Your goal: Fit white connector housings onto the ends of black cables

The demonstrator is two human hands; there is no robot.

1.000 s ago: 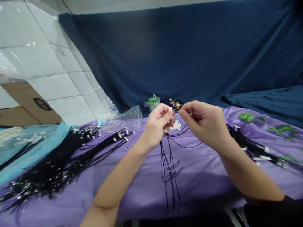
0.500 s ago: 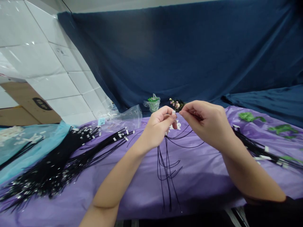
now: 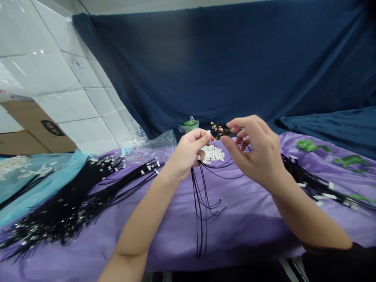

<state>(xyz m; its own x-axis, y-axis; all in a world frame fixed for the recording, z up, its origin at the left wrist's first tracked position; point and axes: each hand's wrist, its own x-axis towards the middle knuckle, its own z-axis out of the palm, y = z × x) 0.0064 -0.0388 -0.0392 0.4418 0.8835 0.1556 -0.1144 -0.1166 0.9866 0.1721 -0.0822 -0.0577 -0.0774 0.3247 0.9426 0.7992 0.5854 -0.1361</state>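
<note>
My left hand point(image 3: 188, 150) is closed, with a small white plastic piece point(image 3: 208, 133) pinched between thumb and forefinger. Several thin black cords point(image 3: 201, 211) hang from beneath this hand, and some loop off to the right. My right hand point(image 3: 254, 150) is a short way to the right, its thumb and forefinger spread apart. A dark strand shows among its curled lower fingers; whether it is gripped there I cannot tell. Below and between the hands lies a pile of small white pieces point(image 3: 214, 153), partly covered by my left hand.
Bundles of black cords with white ends point(image 3: 73, 196) lie on the purple cover point(image 3: 164, 235) at left, and another bundle point(image 3: 315, 182) at right. Behind are a clear plastic bag point(image 3: 155, 147), small flowers point(image 3: 217, 128), green leaves point(image 3: 308, 145), a cardboard box point(image 3: 38, 127) and a blue cloth point(image 3: 205, 70).
My right hand has parted from the white piece, and its thumb and forefinger have opened. My left hand has shifted slightly left with the cords, uncovering the white pile.
</note>
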